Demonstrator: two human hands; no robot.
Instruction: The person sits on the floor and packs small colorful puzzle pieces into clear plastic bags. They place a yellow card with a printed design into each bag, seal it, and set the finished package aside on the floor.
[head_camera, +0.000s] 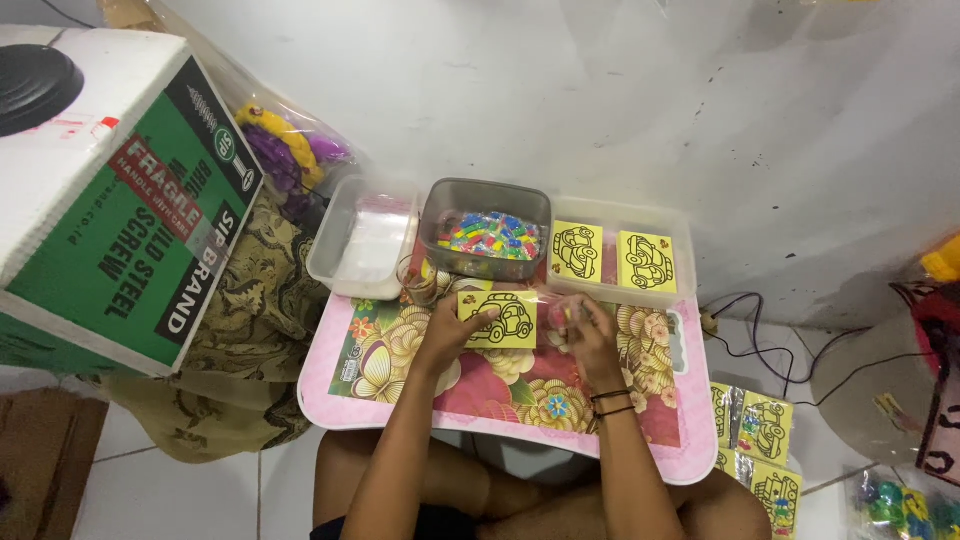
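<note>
One yellow car card (498, 319) is gripped by left hand (450, 330) fingers, right hand (592, 335) clenched on a plastic sleeve (562, 308); two cards (612, 256) are left in tray (686, 262).

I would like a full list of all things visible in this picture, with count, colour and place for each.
small table: one, pink with flower pattern, centre
yellow car card: one, on the table, held by the left hand
cards in tray: two, yellow, in the clear tray at the back right
grey tub: one, back centre, holds mixed coloured small pieces
clear container: one, back left, whitish contents
small glass: one, clear, in front of the tub
cardboard box: one, green and white, left
packed cards: several, yellow, on the floor at right
left hand: one, on the card
right hand: one, black bands at the wrist, fingers around something small, unclear
</note>
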